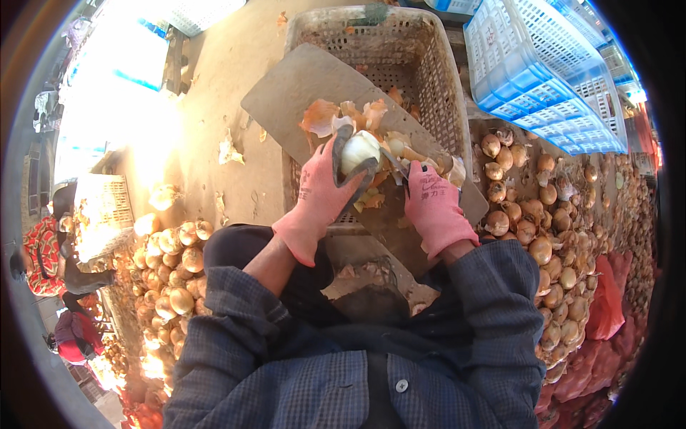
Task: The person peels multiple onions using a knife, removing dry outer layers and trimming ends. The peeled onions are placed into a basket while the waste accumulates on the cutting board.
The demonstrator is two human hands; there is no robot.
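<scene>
In a pink glove with a dark palm, my left hand (327, 190) grips a peeled white onion (360, 152) between thumb and fingers. My right hand (435, 206), gloved alike, is closed around a small knife (395, 163), whose blade points up and left towards the onion, near its right side. Both hands are above a worn board (292, 80) that lies slantwise across a plastic crate (370, 20). Papery onion skins (320, 117) and peel pieces lie on the board around the onion. The knife's handle is mostly hidden in the glove.
Unpeeled onions are heaped on the left (171, 257) and right (541, 249). Blue and white crates (546, 75) stand at the upper right. Red mesh sacks (587, 370) lie at the lower right. Two other people (45, 257) are at the far left, by a bright basket (107, 209).
</scene>
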